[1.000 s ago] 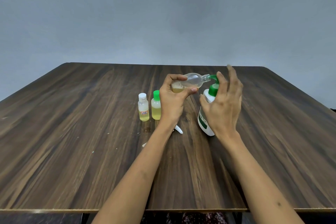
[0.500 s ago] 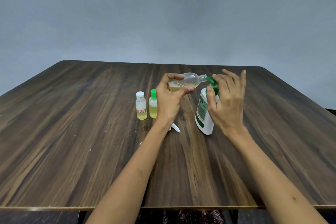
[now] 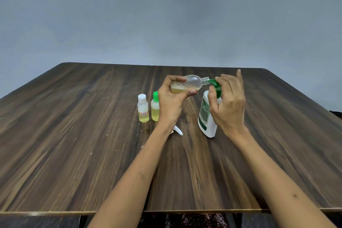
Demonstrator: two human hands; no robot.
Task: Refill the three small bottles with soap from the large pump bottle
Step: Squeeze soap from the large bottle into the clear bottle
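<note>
Head view only. Left hand (image 3: 173, 101) wrapped round clear small bottle (image 3: 187, 85), gripping it tipped almost flat just right of table centre, uncapped neck pointing to 3 o'clock and meeting green pump spout (image 3: 212, 82). Yellowish soap pooled in the bottle's low end, under the thumb; well short of full by the look of it. Right hand (image 3: 228, 102) over the pump head of large pump bottle (image 3: 206, 116), fingers curled round the green top, index finger raised straight; holding rather than merely resting, as far as can be told. Pump bottle upright on table (image 3: 74, 135), at 3 o'clock from the held bottle.

White-capped bottle (image 3: 142, 108) and green-capped bottle (image 3: 155, 106) standing touching side by side at 9 o'clock of the left hand, both capped and showing yellow liquid. White cap piece (image 3: 178, 130) lying at 6 o'clock of the left hand, partly hidden by the wrist.

Advice for the step: keep neck seated on spout tip, press in slow full strokes, lower the bottle's base so soap runs away from the neck, steady the big bottle against tipping, stop below the shoulder.
</note>
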